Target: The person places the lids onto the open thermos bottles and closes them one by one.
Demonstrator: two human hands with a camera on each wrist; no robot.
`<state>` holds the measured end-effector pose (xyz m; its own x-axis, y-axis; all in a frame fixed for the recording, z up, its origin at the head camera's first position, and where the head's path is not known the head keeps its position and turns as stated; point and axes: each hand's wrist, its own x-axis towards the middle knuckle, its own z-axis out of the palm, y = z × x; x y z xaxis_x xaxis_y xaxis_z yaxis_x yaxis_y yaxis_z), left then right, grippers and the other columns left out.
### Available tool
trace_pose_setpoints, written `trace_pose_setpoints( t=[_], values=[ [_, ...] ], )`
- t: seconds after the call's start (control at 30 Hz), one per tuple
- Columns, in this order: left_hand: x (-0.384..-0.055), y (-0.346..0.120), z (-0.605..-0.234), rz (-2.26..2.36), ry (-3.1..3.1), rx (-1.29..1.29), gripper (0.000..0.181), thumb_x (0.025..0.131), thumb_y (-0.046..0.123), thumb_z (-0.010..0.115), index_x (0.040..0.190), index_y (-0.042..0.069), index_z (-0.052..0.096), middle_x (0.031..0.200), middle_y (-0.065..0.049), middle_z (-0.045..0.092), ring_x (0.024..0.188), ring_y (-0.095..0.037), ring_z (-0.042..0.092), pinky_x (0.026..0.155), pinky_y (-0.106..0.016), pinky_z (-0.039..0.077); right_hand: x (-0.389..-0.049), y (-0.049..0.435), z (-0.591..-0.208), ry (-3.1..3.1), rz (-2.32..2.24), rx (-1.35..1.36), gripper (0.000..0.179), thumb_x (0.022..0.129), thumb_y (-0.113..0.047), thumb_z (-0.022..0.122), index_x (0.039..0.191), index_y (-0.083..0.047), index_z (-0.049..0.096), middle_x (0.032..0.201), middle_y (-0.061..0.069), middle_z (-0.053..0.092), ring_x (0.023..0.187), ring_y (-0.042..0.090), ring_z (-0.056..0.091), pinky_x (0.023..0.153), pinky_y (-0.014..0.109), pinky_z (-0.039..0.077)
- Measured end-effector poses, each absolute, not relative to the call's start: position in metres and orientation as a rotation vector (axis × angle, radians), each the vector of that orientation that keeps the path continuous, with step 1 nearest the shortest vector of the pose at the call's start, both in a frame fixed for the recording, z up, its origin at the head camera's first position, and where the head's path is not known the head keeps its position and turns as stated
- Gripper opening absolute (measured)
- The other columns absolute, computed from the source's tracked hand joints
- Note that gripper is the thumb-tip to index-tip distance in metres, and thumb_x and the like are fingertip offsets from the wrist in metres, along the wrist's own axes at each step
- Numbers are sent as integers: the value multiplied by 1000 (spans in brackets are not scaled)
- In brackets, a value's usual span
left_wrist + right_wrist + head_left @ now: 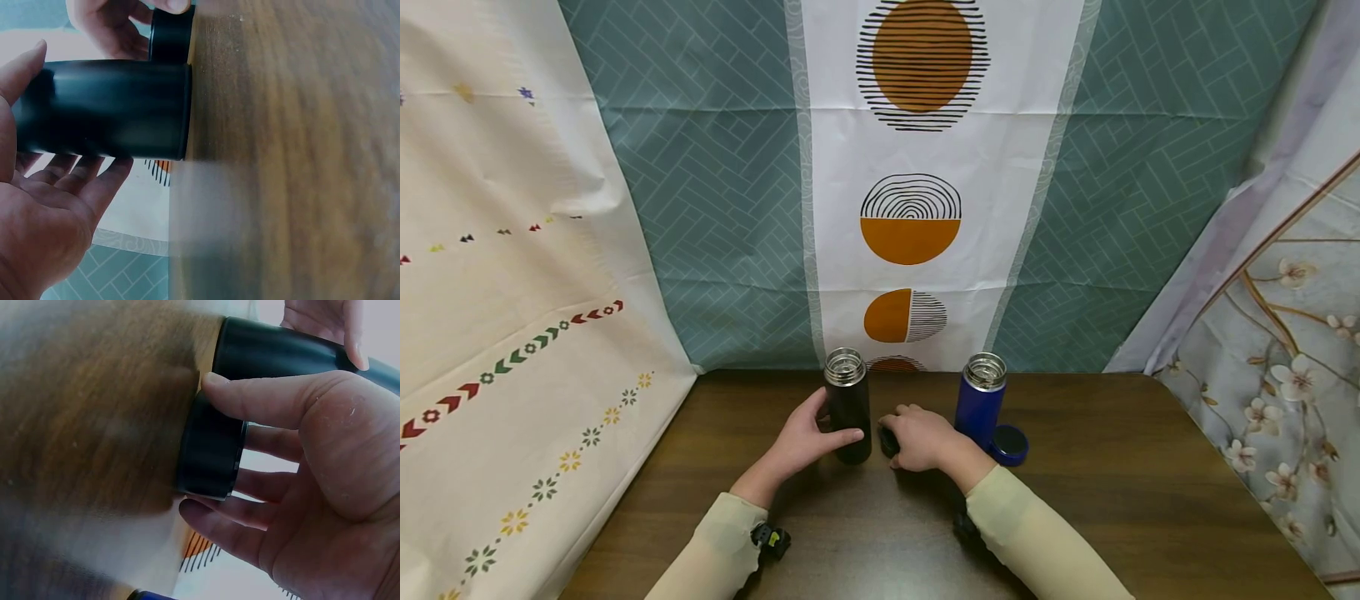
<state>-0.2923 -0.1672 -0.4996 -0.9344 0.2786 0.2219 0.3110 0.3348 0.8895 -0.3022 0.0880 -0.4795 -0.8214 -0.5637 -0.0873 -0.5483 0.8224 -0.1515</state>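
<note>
A black vacuum flask [852, 407] stands upright on the table, its steel mouth uncovered. My left hand [802, 437] grips its lower body from the left, thumb across the front and fingers round the far side. Just right of the flask sits its black lid [211, 447] on the tabletop. My right hand [919, 437] holds this lid, the thumb on one side and the fingertips [199, 511] round the other. In the left wrist view the lid [172, 36] shows right beside the flask's base [137, 109].
A blue flask [979, 408], also uncovered, stands to the right behind my right wrist. Its blue lid [1010, 446] lies beside it. The brown wooden table [1112, 483] ends at a patterned curtain [715, 208] behind, with more cloth hanging on both sides.
</note>
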Motion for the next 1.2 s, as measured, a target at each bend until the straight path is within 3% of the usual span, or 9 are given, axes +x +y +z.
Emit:
trace_pose_setpoints(
  t=[1.2],
  values=[
    [-284,-161,-497,-1690,-2534,-542,70,88,32,98,149,20,64,138,-2,73,124,-29,73,106,-59,57,-293,101,-480,2870,-337,-931,60,89,-28,93,142,-10,71,127,9,70,113,25,67,100,48,60]
  ],
)
